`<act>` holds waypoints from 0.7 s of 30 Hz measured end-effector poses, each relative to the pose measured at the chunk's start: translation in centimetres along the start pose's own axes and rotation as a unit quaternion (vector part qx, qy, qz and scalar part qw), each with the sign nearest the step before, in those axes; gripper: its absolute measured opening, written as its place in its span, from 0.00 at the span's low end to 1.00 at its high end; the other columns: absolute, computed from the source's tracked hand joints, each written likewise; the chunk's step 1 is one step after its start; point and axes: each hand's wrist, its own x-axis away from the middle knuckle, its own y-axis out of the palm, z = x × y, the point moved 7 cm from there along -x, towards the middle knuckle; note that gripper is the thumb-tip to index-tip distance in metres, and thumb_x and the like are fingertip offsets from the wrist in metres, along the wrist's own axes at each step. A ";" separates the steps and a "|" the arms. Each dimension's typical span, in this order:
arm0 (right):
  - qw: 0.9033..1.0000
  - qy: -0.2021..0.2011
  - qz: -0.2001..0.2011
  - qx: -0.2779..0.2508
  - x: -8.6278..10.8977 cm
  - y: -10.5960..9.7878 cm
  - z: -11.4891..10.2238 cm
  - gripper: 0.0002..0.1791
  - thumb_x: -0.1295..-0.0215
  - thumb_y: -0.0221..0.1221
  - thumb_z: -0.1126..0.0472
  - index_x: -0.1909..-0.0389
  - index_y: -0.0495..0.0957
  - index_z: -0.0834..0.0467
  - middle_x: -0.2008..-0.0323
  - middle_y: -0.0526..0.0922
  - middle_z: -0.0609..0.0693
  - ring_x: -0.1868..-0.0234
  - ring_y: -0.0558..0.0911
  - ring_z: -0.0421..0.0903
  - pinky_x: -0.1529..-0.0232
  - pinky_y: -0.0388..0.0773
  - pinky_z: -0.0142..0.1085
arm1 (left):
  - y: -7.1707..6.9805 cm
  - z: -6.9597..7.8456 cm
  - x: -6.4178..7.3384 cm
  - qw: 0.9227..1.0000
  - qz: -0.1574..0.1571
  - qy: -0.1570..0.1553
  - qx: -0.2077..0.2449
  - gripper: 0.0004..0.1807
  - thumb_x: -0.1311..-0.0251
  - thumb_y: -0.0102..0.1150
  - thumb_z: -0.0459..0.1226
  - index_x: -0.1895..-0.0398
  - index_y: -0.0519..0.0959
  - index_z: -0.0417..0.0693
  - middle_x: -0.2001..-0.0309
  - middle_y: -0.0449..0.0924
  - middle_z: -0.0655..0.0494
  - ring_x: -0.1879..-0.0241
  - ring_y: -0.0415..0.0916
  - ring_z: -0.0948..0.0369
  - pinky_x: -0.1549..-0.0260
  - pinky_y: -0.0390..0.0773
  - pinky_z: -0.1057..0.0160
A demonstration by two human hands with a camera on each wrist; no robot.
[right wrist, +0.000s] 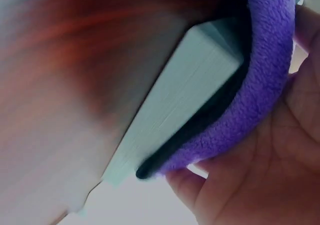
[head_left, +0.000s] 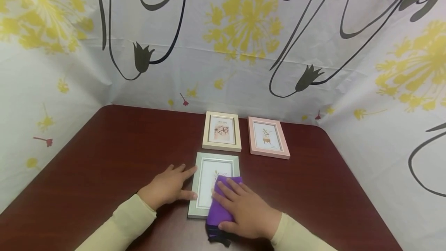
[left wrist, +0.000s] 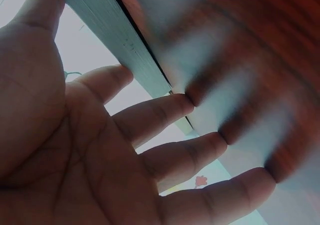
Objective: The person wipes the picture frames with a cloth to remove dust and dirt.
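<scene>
A pale green picture frame (head_left: 204, 214) lies flat on the table, a plant print under its pane. My left hand (head_left: 168, 187) is at its left side, thumb and forefinger touching the border, the other fingers spread. In the left wrist view the fingertips (left wrist: 186, 103) reach down to the tabletop beside the frame's side. My right hand (head_left: 248, 213) lies with extended fingers over a folded purple cloth (head_left: 220, 215) and presses it on the frame's lower right part. The plush cloth (right wrist: 267, 50) drapes over the frame's corner in the right wrist view; a black strip shows at its near end.
Behind the green frame lie a cream picture frame (head_left: 222, 147) with a flower print and a pink picture frame (head_left: 270, 153) with a potted plant print. The dark red table (head_left: 139, 138) meets a white patterned curtain (head_left: 195, 49) at the back and sides.
</scene>
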 end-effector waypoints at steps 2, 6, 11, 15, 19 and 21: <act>1.000 -0.002 0.001 -0.003 0.8 -0.1 0.6 0.40 0.30 0.47 0.31 0.23 0.57 0.46 0.23 0.53 0.53 0.24 0.52 0.58 0.30 0.58 0.55 | 0.1 0.1 -0.1 1.000 0.000 -0.004 0.001 0.47 0.48 0.68 0.60 0.26 0.66 0.53 0.31 0.63 0.31 0.35 0.58 0.26 0.43 0.66 0.31; 1.000 -0.013 0.005 -0.009 1.3 -0.4 1.0 0.40 0.30 0.49 0.32 0.23 0.59 0.48 0.23 0.54 0.54 0.24 0.53 0.59 0.31 0.59 0.56 | 0.3 0.3 -0.2 1.000 -0.002 -0.009 0.004 0.48 0.48 0.68 0.61 0.26 0.65 0.53 0.31 0.63 0.31 0.35 0.57 0.25 0.44 0.66 0.31; 1.000 -0.011 0.010 -0.007 0.4 -0.1 0.4 0.41 0.30 0.46 0.30 0.23 0.59 0.48 0.23 0.54 0.55 0.25 0.54 0.61 0.32 0.59 0.57 | 0.3 0.3 -0.1 1.000 -0.001 -0.007 0.007 0.48 0.48 0.68 0.61 0.26 0.65 0.53 0.31 0.62 0.30 0.35 0.56 0.25 0.44 0.66 0.30; 1.000 -0.014 0.012 0.000 -1.1 0.2 -0.6 0.41 0.30 0.43 0.29 0.23 0.58 0.48 0.23 0.54 0.55 0.25 0.54 0.62 0.32 0.59 0.57 | 0.5 0.2 -0.1 1.000 -0.005 -0.002 0.011 0.48 0.47 0.68 0.60 0.25 0.64 0.52 0.31 0.61 0.29 0.35 0.55 0.24 0.44 0.65 0.29; 1.000 -0.025 0.016 0.006 -2.5 0.1 -1.6 0.41 0.30 0.43 0.29 0.23 0.59 0.49 0.24 0.54 0.55 0.26 0.55 0.62 0.32 0.60 0.55 | 0.3 0.2 0.0 1.000 -0.006 -0.003 0.013 0.48 0.47 0.68 0.61 0.25 0.64 0.52 0.31 0.61 0.28 0.36 0.55 0.23 0.45 0.65 0.28; 1.000 -0.025 0.016 0.009 -2.8 0.0 -1.9 0.42 0.30 0.43 0.30 0.23 0.58 0.49 0.24 0.54 0.55 0.25 0.54 0.61 0.32 0.60 0.54 | 0.1 0.4 0.0 1.000 -0.005 -0.004 0.012 0.49 0.48 0.68 0.61 0.25 0.64 0.51 0.31 0.61 0.28 0.36 0.56 0.23 0.46 0.65 0.28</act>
